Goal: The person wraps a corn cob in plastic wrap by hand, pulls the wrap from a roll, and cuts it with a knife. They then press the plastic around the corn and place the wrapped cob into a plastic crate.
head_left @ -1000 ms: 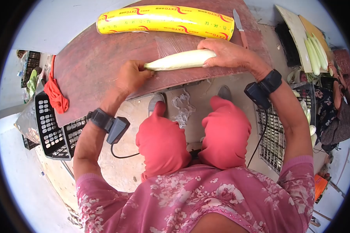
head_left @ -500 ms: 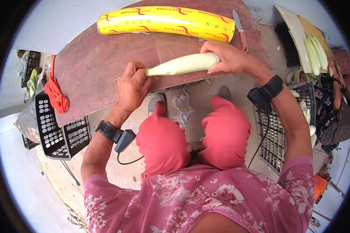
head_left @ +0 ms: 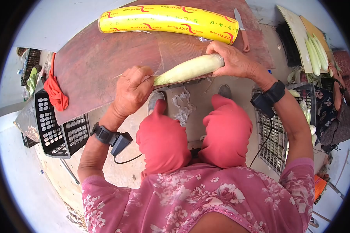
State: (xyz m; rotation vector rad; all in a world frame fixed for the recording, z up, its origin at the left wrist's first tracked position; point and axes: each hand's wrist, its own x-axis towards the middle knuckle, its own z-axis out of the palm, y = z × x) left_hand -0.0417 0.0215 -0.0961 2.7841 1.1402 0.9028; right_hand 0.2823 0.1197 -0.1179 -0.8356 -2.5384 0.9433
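A long pale green vegetable (head_left: 188, 70), tapering to a point at its left end, is held aslant over the table's near edge. Its exact kind I cannot make out. My right hand (head_left: 233, 60) is closed round its thick end, where film shines. My left hand (head_left: 134, 88) is closed at the pointed tip, gripping clear cling film there; its fingers hide the very end. A sheet of cling film (head_left: 179, 48) stretches over the tabletop from a yellow printed roll of cling film (head_left: 167, 21) down to the vegetable.
A knife (head_left: 241, 31) with a pinkish handle lies right of the roll on the reddish table (head_left: 93, 73). A red cloth (head_left: 56, 91) hangs at the left edge. Black crates (head_left: 48, 128) stand on both sides. Another person's arm (head_left: 337, 87) shows at right, near several long pale vegetables (head_left: 317, 52).
My left hand has shifted right and slightly down and turned more knuckles-up. The vegetable has moved a little right, tilting more, with my right hand. The yellow roll has turned and shifted slightly right.
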